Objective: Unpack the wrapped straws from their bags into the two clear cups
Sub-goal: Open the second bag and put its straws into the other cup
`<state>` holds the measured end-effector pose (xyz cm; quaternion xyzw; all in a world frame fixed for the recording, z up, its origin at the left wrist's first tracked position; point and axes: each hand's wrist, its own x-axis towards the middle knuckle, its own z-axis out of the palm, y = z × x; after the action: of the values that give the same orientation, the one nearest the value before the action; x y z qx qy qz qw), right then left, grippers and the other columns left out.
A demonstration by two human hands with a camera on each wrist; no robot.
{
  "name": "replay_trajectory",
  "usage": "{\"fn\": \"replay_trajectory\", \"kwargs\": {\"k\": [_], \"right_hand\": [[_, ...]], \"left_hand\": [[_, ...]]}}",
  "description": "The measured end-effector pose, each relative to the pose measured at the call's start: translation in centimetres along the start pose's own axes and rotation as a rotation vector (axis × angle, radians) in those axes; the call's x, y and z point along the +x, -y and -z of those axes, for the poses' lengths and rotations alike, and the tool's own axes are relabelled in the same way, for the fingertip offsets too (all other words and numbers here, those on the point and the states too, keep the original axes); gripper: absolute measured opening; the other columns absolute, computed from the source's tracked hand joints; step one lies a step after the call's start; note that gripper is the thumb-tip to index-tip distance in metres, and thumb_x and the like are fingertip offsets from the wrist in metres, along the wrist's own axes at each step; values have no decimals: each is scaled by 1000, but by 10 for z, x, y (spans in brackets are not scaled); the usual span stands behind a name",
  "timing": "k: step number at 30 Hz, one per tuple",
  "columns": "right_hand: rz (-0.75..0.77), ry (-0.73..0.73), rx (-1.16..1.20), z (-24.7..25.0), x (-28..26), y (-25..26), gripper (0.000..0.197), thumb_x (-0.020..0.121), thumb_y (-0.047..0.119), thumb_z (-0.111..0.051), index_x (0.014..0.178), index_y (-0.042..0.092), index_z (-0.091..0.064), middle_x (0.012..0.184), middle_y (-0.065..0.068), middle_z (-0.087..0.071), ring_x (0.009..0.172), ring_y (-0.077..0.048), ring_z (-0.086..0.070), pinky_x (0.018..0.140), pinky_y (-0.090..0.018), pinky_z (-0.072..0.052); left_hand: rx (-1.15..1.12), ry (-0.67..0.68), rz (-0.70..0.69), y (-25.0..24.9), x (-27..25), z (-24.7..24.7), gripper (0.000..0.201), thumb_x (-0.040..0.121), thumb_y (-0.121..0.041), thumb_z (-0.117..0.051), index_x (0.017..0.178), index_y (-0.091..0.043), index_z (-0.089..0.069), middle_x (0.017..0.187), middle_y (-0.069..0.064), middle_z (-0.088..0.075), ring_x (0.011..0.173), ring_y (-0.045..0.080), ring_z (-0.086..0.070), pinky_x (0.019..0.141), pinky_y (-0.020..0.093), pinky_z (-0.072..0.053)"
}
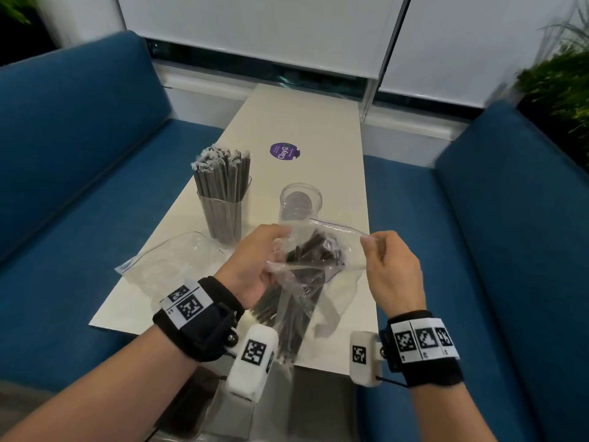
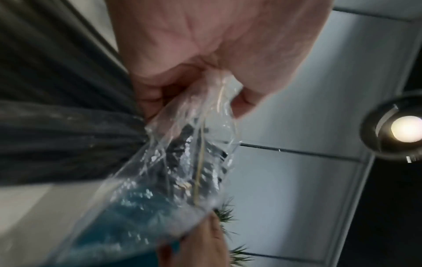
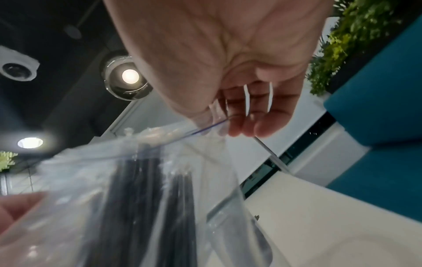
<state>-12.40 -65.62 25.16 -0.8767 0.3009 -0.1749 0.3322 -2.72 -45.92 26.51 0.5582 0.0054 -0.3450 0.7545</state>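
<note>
Head view: the clear bag (image 1: 306, 275) of dark wrapped straws (image 1: 314, 253) hangs just in front of the empty cup (image 1: 301, 199); it looks light, limp and slippery, best taken at its zip rim. Left wrist view: the left hand (image 2: 205, 54) has its fingers curled, pinching the rim. Right wrist view: the right hand (image 3: 228, 59) pinches the opposite rim between thumb and fingers (image 3: 262, 126).
</note>
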Motion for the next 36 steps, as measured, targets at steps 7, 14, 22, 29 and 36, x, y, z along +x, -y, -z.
{"fn": "replay_trajectory", "kwargs": {"k": [7, 14, 22, 29, 36], "right_hand": [[-182, 280, 722, 4, -2, 9, 11, 98, 10, -69, 108, 15, -71, 82, 0, -67, 70, -15, -68, 69, -32, -58], [-93, 187, 598, 4, 2, -9, 36, 103, -4, -50, 105, 21, -76, 89, -3, -74, 74, -14, -72, 76, -32, -62], [-279, 6, 779, -19, 3, -14, 30, 99, 13, -47, 97, 27, -73, 110, -20, -72, 86, -25, -68, 84, -48, -58], [-170, 308, 1092, -2, -5, -12, 22, 102, 6, -60, 120, 13, -69, 95, -13, -68, 86, -22, -67, 88, -42, -56], [-180, 411, 1116, -5, -16, 1, 22, 108, 14, -51, 100, 16, -70, 77, -6, -62, 64, -17, -58, 60, -28, -54]], "left_hand": [[363, -71, -174, 20, 6, 0, 35, 100, -43, -58, 77, -21, -74, 75, -12, -67, 72, 17, -56, 76, 40, -53], [-20, -23, 16, 10, 12, 12, 34, 97, 2, -53, 128, -9, -63, 90, 12, -69, 81, 25, -68, 77, 42, -60], [42, 15, 48, 8, 1, -1, 7, 94, -14, -52, 93, -13, -59, 67, -3, -50, 53, 11, -44, 53, 25, -48], [603, -147, -260, 21, 4, 3, 40, 100, -41, -57, 74, -15, -73, 85, -6, -70, 73, 11, -57, 67, 31, -46], [412, -68, -127, 20, 14, -3, 41, 96, -5, -50, 129, -29, -52, 86, 9, -65, 78, 23, -63, 76, 45, -55]]}}
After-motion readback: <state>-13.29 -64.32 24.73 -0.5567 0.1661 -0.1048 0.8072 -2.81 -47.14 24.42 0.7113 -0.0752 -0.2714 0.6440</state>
